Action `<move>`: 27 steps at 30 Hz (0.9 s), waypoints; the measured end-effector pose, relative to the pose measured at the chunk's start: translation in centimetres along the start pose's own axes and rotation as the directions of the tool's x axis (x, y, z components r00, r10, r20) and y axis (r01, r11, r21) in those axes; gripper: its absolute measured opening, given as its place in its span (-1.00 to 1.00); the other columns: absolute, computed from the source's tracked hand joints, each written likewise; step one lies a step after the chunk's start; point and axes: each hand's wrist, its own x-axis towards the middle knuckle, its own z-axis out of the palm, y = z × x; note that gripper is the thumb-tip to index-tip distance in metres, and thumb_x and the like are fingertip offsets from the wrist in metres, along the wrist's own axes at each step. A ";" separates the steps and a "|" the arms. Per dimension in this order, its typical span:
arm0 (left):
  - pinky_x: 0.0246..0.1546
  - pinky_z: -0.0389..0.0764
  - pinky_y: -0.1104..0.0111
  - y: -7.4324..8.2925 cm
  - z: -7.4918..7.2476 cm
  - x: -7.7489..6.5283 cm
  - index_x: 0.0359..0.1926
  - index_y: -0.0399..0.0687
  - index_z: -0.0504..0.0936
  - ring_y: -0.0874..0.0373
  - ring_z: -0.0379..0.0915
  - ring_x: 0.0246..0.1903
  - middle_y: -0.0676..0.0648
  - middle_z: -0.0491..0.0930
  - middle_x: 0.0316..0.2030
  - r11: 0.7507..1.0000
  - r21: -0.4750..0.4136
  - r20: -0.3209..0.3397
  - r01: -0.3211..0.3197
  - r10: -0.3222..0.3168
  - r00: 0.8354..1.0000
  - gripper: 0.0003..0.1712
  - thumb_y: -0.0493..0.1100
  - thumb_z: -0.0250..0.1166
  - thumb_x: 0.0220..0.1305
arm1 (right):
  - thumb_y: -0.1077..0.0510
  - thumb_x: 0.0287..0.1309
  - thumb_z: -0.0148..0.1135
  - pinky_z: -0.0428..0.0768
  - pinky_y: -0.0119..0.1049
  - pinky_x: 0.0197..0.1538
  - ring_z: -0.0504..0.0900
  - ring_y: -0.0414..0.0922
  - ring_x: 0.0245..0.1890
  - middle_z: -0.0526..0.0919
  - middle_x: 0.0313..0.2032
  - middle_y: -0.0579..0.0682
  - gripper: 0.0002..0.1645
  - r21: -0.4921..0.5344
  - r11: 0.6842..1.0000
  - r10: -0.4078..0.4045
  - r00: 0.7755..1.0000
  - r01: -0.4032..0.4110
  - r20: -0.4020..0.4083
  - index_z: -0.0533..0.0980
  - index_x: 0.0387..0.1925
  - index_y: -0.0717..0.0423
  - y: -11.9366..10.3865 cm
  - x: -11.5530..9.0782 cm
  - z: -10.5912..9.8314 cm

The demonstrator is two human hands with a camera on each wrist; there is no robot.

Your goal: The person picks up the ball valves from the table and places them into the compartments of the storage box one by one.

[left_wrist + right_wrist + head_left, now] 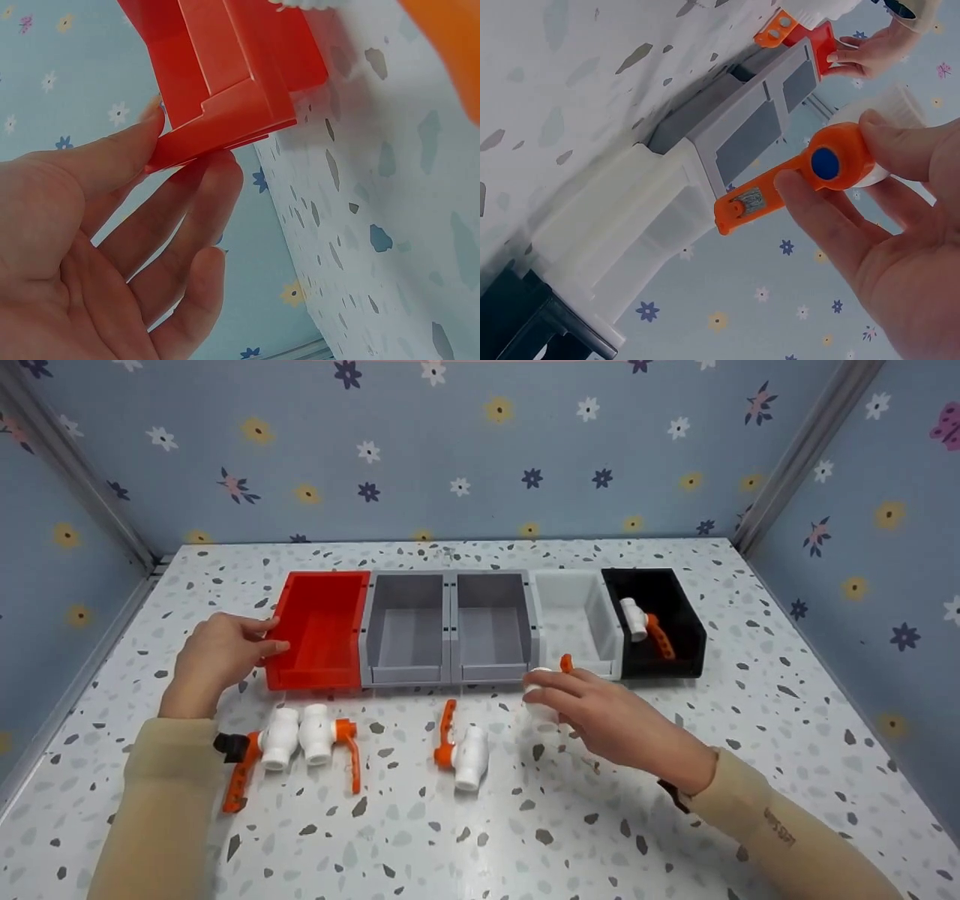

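red bin [313, 679]: your left hand [217, 656] pinches its edge, while your right hand [604, 716] grips an orange-handled white valve [838, 156] near the white bin [568, 626].

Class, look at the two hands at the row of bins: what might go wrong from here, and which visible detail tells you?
First, the right hand holds the valve by fingers and thumb, so it might slip. Second, its orange handle sticks out towards the bins and could catch the white bin. Third, the left hand pinches the red bin's wall; a tug might shift it.
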 end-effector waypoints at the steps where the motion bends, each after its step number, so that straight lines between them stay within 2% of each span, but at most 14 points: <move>1: -0.04 0.59 0.09 0.0 0.0 0.0 0.45 0.02 0.29 -0.22 0.51 -0.02 -0.36 0.44 0.25 1.000 0.000 0.000 0.001 -0.001 1.000 -0.22 0.07 0.35 0.30 | 0.47 0.13 0.34 0.63 -0.16 0.02 0.50 0.00 0.21 0.42 0.35 -0.05 -0.38 0.001 1.000 0.003 1.000 -0.003 -0.003 0.50 0.18 -0.02 0.1 0.0 -0.1; 7: 0.01 0.59 0.03 -0.1 0.0 0.1 0.45 0.02 0.29 -0.23 0.51 0.00 -0.36 0.44 0.25 1.000 -0.008 -0.002 -0.001 0.001 1.000 -0.22 0.08 0.35 0.30 | 0.47 0.10 0.37 0.65 -0.15 -0.03 0.49 0.01 0.25 0.42 0.35 -0.04 -0.35 0.003 1.000 0.019 0.999 -0.019 -0.036 0.49 0.19 -0.02 0.7 0.0 -0.6; 15: 0.05 0.57 -0.03 -0.1 0.1 0.2 0.44 -0.01 0.30 -0.25 0.50 0.02 -0.38 0.44 0.25 1.000 -0.004 -0.010 -0.008 0.008 1.000 -0.23 0.07 0.35 0.30 | 0.49 0.09 0.35 0.61 -0.17 0.06 0.52 0.01 0.21 0.41 0.36 -0.05 -0.33 0.006 0.998 0.055 0.997 -0.055 -0.061 0.49 0.21 -0.01 2.0 0.1 -1.0; 19: 0.05 0.57 -0.03 0.0 0.1 0.1 0.44 -0.01 0.30 -0.24 0.49 0.02 -0.37 0.43 0.25 1.000 -0.008 -0.011 -0.004 0.004 1.000 -0.23 0.06 0.36 0.30 | 0.50 0.11 0.33 0.63 -0.21 -0.02 0.57 0.01 0.15 0.43 0.34 -0.04 -0.36 0.026 0.996 0.086 0.993 -0.084 -0.077 0.50 0.19 0.00 2.8 0.3 -1.2; 27: 0.02 0.59 -0.01 0.0 0.1 0.0 0.43 -0.02 0.32 -0.23 0.50 0.00 -0.37 0.44 0.26 1.000 -0.004 -0.015 -0.007 0.007 1.000 -0.24 0.06 0.35 0.31 | 0.48 0.14 0.32 0.65 -0.27 -0.12 0.66 -0.03 -0.05 0.41 0.35 -0.03 -0.38 0.037 0.986 0.167 0.985 -0.165 -0.047 0.49 0.20 0.03 4.3 0.4 -1.0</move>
